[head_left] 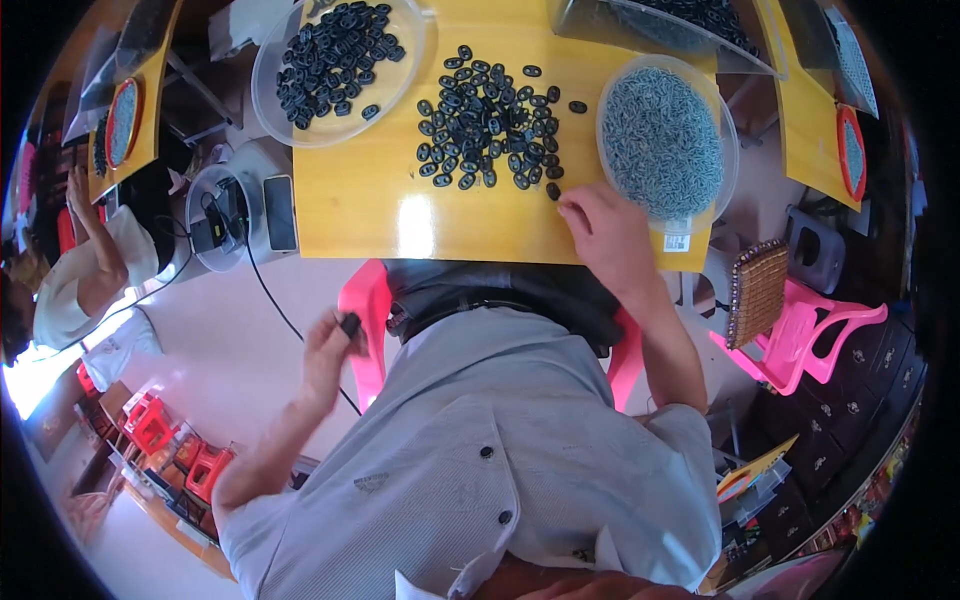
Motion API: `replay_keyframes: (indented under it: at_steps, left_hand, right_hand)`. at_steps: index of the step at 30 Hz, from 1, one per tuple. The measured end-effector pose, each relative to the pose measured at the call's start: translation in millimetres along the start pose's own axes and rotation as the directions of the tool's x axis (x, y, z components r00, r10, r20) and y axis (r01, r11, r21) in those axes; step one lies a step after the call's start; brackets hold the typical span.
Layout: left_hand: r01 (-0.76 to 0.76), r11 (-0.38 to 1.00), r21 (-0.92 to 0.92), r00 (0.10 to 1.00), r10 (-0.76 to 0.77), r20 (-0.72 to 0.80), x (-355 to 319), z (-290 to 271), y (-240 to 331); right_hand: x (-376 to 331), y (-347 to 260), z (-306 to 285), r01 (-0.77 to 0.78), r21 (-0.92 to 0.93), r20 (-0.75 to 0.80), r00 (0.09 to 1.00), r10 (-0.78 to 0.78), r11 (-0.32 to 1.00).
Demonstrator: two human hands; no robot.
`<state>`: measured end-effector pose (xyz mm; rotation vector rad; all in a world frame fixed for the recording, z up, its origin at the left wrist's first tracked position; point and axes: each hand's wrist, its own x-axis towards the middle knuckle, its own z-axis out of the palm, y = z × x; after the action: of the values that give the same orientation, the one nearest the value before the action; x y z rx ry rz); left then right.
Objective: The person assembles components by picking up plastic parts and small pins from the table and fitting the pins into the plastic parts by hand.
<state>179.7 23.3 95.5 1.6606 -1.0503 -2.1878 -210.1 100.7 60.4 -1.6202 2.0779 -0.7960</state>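
Note:
My left hand (322, 358) is off the table's front edge, beside the pink chair, its fingers closed on a small black plastic piece (350, 324). Over the front right of the table, my right hand (608, 238) has its thumb and fingers pinched together. What they hold, if anything, is too small to make out. Just past those fingertips lies one black oval piece (553, 191). Beyond it spreads a loose heap of black oval plastic pieces with two holes (490, 125). To the right of the heap, a clear round tub (730, 150) holds many small grey screws (662, 140).
A clear round tub (262, 100) with more black pieces stands at the table's (350, 215) back left. At the back right is a clear bin (690, 42). A phone (280, 213) and a tub of cables (192, 215) sit left of the table. Another person (95, 265) is at far left.

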Motion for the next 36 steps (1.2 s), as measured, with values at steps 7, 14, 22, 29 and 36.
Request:
replay_keyframes:
  at_steps: [7,14,22,29,36]
  left_hand:
    - [-0.552,0.674,0.491,0.834,0.434,0.342,61,81,51]
    - [-0.8,0.253,0.544,0.592,0.483,0.645,75,161,19]
    - [-0.918,0.042,0.395,0.386,0.327,0.863,94,192,-6]
    - [-0.945,-0.173,0.278,0.261,0.114,0.958,119,208,-52]
    - [-0.913,0.126,0.389,0.404,0.129,0.906,118,180,-68]
  right_hand:
    - [-18,10,39,0.055,-0.136,-0.249,0.965,-0.088,0.989]
    - [-5,13,43,0.015,-0.109,-0.294,0.955,-0.047,0.994]
    - [-6,2,34,0.139,-0.09,-0.346,0.924,-0.162,0.986]
    - [9,-11,47,0.141,-0.279,-0.211,0.956,-0.203,0.95]
    - [24,-14,48,0.135,-0.228,-0.26,0.946,-0.194,0.964]
